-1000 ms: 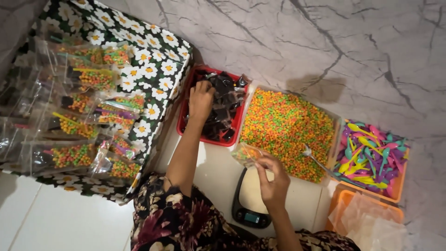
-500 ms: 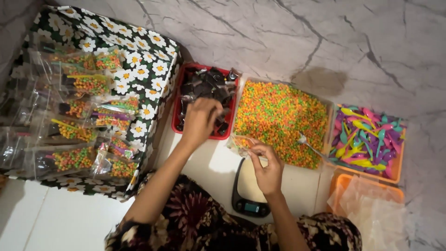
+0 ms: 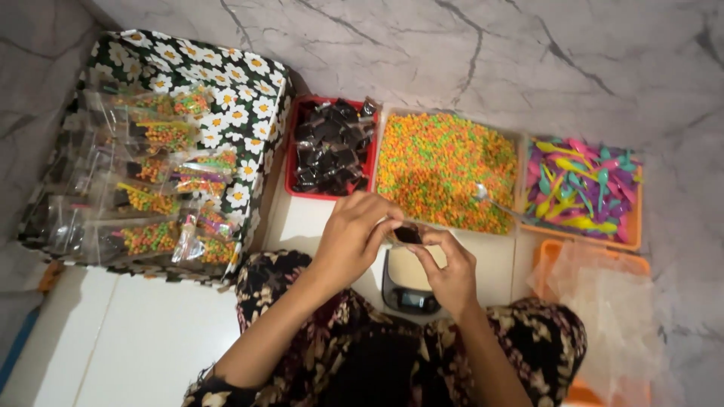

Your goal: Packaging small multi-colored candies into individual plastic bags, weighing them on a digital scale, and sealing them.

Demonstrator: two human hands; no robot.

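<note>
My left hand (image 3: 354,237) has left the red tray (image 3: 296,147) of dark sachets and now meets my right hand (image 3: 451,271) above the small scale (image 3: 407,290). Both sets of fingers pinch one dark sachet (image 3: 408,234), held between them, clear of the scale pan. A second ago the left was still digging in that tray, so the pick is judged complete. The tray of orange-green pellets (image 3: 445,169) with its spoon (image 3: 501,205) lies just beyond, untouched. Filled clear packets (image 3: 151,188) rest on the flowered box at left.

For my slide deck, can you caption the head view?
Both hands, left hand and right hand, pinch a small dark packet above a scale.
</note>
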